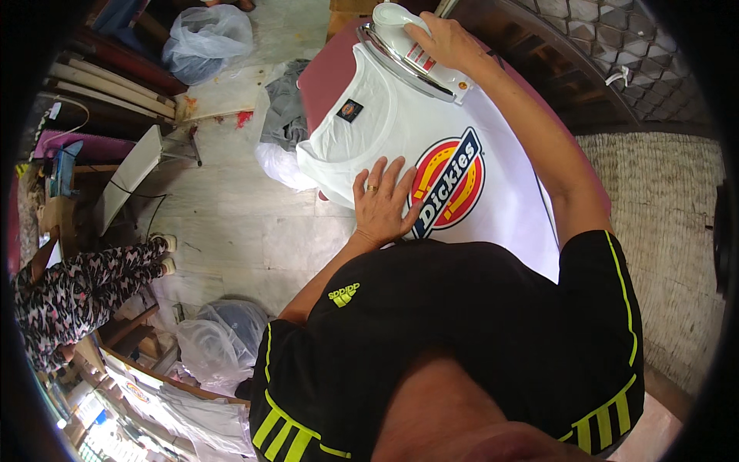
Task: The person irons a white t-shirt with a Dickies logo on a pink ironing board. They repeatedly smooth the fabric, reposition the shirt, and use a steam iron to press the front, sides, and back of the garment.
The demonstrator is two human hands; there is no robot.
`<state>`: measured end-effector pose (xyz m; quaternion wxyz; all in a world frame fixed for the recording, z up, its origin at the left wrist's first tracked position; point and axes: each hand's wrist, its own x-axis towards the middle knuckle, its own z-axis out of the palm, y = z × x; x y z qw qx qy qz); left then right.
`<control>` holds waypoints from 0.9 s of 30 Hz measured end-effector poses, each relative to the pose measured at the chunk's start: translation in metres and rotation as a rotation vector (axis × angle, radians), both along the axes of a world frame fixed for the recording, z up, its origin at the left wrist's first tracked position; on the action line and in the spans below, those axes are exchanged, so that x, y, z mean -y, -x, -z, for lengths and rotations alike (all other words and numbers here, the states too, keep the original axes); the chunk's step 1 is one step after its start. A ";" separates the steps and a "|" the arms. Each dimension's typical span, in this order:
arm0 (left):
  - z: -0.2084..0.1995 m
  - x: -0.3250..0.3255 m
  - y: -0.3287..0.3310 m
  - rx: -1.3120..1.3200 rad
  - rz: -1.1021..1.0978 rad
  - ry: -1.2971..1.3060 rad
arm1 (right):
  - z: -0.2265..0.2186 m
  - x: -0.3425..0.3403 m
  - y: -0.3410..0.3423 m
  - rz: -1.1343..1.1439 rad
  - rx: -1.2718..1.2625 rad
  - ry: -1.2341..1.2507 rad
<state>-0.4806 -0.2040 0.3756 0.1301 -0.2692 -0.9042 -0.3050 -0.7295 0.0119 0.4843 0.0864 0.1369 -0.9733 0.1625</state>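
Note:
A white T-shirt [512,192] with a round red, yellow and dark blue print lies spread over a dark red padded ironing board [327,81]. At the board's far end, my right hand [450,45] is wrapped round the handle of a white and silver iron [392,50]. The iron rests on the shirt's far shoulder area, its underside hidden. My left hand [380,206], a ring on one finger, lies flat with fingers spread on the shirt. It is beside the print, below the neckline.
Grey cloth [286,112] and a white bundle [281,164] hang beyond the board's left side. Clear plastic bags [208,38] sit on the tiled floor. Another person in patterned clothes [85,289] stands at left. A metal lattice gate [616,46] and woven matting [654,208] border the right.

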 end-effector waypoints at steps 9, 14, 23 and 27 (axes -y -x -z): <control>-0.003 0.001 -0.001 0.078 0.019 0.021 | -0.020 0.022 -0.006 0.088 0.047 0.091; -0.017 -0.004 0.004 0.149 0.034 0.014 | -0.034 0.032 -0.013 0.070 0.125 0.140; -0.041 -0.126 0.052 -0.061 0.463 -0.151 | -0.037 0.009 -0.008 -0.045 0.122 0.028; -0.027 -0.199 0.053 -0.186 0.457 -0.083 | -0.041 -0.005 -0.020 -0.097 0.203 0.120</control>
